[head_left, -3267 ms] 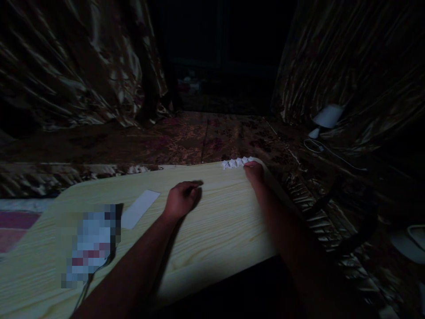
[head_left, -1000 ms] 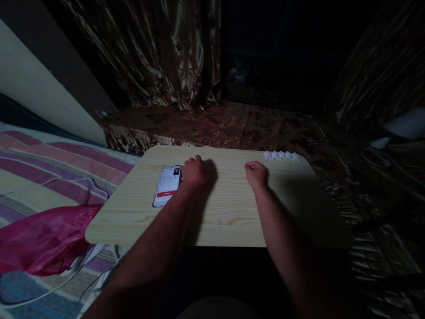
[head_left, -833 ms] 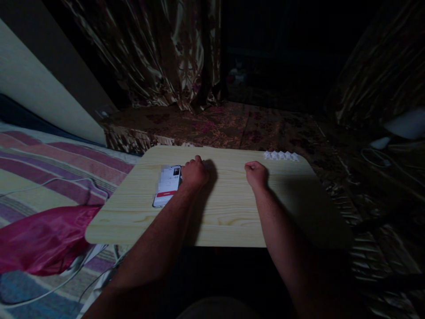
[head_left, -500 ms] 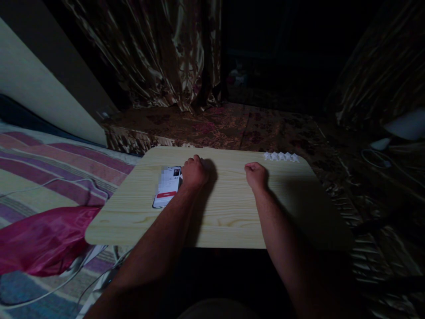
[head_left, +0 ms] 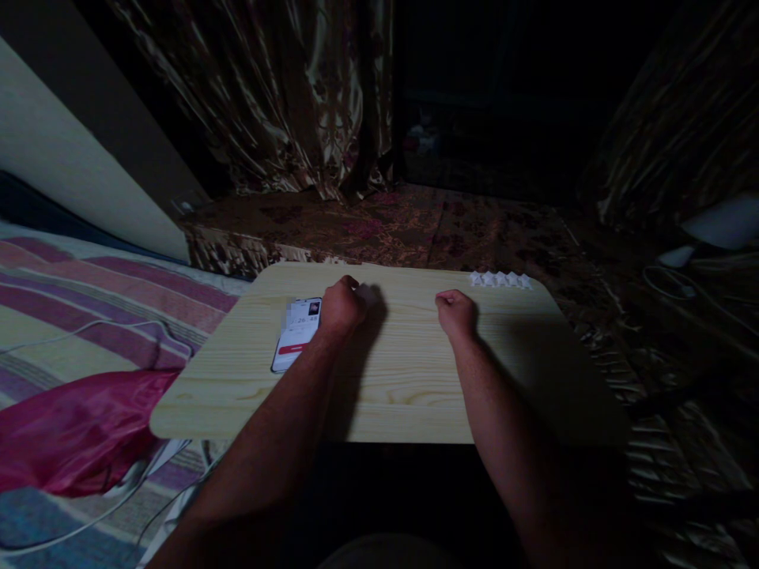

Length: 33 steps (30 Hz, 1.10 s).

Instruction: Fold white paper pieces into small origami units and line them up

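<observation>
My left hand rests as a fist on a light wooden lap table. A small pale piece, apparently a paper strip, shows at its fingertips. A lit phone lies just left of this hand, touching it. My right hand sits curled shut on the table's middle, with nothing showing in it. A row of small white folded paper stars lines the far right edge, a short way beyond my right hand.
A striped blanket with a red cloth and white cables lies to the left. Shiny patterned curtains hang behind. A dark patterned cover stretches beyond the table. A white object and cord sit at right.
Since 3.3 s ago the view pulled back and my right hand left the paper stars. In the last second my left hand shifted slightly and the pale piece appeared at its fingertips.
</observation>
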Tool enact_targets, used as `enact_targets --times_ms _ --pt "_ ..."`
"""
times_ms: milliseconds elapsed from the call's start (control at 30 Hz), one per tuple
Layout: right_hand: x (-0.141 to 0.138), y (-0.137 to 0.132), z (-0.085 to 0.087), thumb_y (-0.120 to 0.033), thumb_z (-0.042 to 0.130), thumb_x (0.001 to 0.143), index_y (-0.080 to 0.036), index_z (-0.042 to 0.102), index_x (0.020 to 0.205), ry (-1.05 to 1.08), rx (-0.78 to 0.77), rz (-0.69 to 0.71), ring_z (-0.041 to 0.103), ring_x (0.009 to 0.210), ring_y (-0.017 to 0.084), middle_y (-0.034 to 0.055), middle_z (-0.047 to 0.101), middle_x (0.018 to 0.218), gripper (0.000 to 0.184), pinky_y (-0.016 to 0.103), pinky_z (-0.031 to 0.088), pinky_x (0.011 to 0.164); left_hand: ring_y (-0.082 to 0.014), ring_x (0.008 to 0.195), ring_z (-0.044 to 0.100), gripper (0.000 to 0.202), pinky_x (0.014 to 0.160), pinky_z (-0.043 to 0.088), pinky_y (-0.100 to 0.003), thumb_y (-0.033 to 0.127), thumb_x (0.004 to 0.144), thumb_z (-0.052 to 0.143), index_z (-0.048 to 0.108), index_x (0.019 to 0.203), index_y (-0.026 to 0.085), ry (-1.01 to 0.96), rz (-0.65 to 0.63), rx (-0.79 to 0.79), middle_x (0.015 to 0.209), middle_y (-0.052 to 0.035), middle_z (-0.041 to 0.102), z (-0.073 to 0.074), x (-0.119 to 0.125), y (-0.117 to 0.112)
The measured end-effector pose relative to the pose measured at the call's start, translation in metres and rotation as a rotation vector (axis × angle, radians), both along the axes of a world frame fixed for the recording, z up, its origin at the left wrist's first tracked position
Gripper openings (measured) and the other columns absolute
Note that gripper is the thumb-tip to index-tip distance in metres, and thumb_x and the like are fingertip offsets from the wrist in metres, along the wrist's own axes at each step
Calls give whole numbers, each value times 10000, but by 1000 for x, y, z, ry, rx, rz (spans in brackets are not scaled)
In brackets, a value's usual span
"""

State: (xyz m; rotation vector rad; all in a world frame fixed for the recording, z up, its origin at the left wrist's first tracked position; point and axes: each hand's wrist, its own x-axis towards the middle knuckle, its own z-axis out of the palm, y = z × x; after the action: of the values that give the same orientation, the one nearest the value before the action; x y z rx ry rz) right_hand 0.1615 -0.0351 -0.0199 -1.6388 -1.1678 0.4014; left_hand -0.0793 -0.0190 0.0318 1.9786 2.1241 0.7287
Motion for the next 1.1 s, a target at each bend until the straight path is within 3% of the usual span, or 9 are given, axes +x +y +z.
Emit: enact_targets --times_ms 233,367,467,600,700,767,867,967,1100 --pt "1 2 -3 -308 537 716 -212 699 768 -27 -23 -20 639 640 157 14 706 704 196 236 475 596 -281 807 660 348 726 472 -337 280 609 681 712 936 166 -202 24 15 870 -138 722 0 -3 10" --pt "1 3 -2 -304 553 705 -215 698 757 -10 -17 -14 641 663 153 7 706 718 178 237 483 621 -248 722 652 364 617 463 -297 307 521 757 719 845 146 -516 31 -42 788 -115 714 -8 5 17" --pt "-2 4 5 -313 586 695 -185 683 740 133 -23 32 630 639 141 18 695 696 167 220 476 586 -206 602 620 338 530 439 -275 299 522 758 710 808 125 -837 41 -88 726 -96 696 -14 20 18" --pt "-13 5 22 -446 582 744 -160 655 742 388 -154 241 568 518 105 26 670 663 295 187 407 438 -173 553 599 355 516 446 -267 321 539 765 694 824 122 -1148 -56 -128 673 -70 679 -15 47 14" --pt "-21 7 35 -516 595 746 -167 649 766 428 -181 402 550 497 82 18 665 680 353 172 396 417 -163 559 606 388 556 480 -287 350 543 779 676 841 125 -1344 -163 -198 694 -65 685 -13 65 13" --pt "-24 11 39 -520 608 737 -172 628 723 418 -143 447 531 479 78 -8 623 618 349 171 388 409 -164 574 616 399 572 491 -293 371 549 782 671 843 125 -1402 -211 -240 710 -70 692 -13 74 14" --pt "-21 19 41 -450 674 680 -178 590 674 412 -73 386 484 439 76 -47 554 523 285 180 375 410 -167 578 623 416 570 494 -290 385 548 792 673 848 122 -1410 -266 -268 725 -79 700 -13 83 19" --pt "-14 25 37 -393 695 639 -186 557 653 443 -39 346 450 415 78 -63 529 496 249 195 352 406 -175 568 627 418 565 497 -298 375 544 800 675 843 111 -1412 -312 -290 706 -84 699 -17 89 24" --pt "-6 28 28 -385 675 647 -184 555 643 417 -42 398 429 412 77 -60 527 495 234 203 331 412 -159 531 606 372 532 478 -282 357 559 784 672 814 110 -1390 -340 -273 678 -74 686 -27 90 29"
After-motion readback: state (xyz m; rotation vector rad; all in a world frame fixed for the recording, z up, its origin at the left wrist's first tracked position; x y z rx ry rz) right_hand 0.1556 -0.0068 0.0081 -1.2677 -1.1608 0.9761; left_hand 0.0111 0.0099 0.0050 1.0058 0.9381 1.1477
